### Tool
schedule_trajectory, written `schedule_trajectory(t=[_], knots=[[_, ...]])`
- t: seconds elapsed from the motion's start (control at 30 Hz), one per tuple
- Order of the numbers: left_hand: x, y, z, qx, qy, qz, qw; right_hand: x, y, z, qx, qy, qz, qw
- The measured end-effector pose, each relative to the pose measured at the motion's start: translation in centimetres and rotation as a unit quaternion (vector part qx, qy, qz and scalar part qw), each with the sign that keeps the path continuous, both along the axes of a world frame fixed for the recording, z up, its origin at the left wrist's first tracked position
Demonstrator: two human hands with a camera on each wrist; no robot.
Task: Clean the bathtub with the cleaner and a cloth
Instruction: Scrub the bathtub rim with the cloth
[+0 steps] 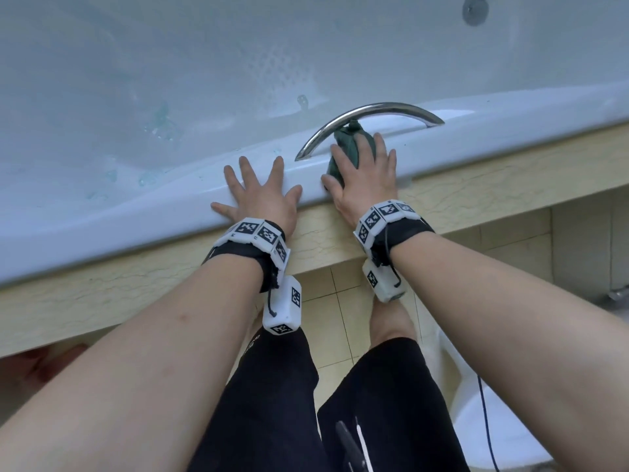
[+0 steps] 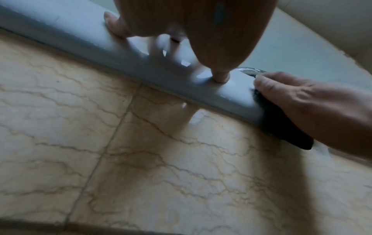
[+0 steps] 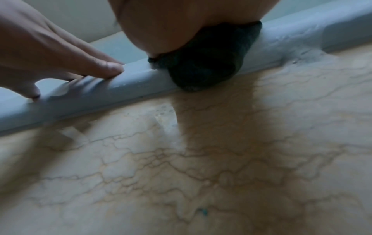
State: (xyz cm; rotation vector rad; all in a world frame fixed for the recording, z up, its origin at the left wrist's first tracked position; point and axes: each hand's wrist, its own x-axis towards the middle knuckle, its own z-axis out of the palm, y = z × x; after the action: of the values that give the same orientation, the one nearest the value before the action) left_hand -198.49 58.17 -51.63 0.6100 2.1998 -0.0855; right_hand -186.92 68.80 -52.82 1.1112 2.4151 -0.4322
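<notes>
The white bathtub's rim point(image 1: 136, 216) runs across the head view, with a curved chrome grab handle point(image 1: 371, 109) mounted on it. My left hand point(image 1: 258, 195) lies flat on the rim, fingers spread, just left of the handle's near end. My right hand point(image 1: 360, 178) presses a bunched dark green cloth point(image 1: 350, 144) onto the rim beneath the handle, fingers stretched over it. The right wrist view has the cloth point(image 3: 201, 63) draped over the rim's outer edge point(image 3: 302, 31) under my palm. From the left wrist, the cloth point(image 2: 281, 125) sits under my right hand point(image 2: 312, 103). No cleaner bottle is in view.
Bluish foam patches point(image 1: 160, 124) cling to the tub's inner wall, and a round metal fitting point(image 1: 475, 10) sits at the far right. A beige marble ledge point(image 1: 102, 301) borders the rim. Tiled floor point(image 1: 326, 294) and a white plastic object point(image 1: 493, 420) lie below.
</notes>
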Motion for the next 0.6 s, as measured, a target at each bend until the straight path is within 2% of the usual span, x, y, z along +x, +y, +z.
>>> schedule_trajectory(t=[0.2,0.33,0.47,0.6], knots=[[0.9,0.6,-0.5,-0.018,0.044,0.019,0.999,1.2,1.5,-0.1,-0.026,0.018,0.063,0.997],[3.2,2.3,-0.4,-0.024,0.061,0.051,0.997,4.0,3.7,-0.2,-0.023,0.027,0.103,0.994],[7.9,6.7,-0.4,-0.016,0.058,0.035,0.998,9.2,8.0,-0.2,-0.008,0.012,0.099,0.995],[13.0,12.5,-0.3,-0.004,0.047,0.037,0.998,16.2,15.4,0.1,0.016,-0.019,0.038,0.999]])
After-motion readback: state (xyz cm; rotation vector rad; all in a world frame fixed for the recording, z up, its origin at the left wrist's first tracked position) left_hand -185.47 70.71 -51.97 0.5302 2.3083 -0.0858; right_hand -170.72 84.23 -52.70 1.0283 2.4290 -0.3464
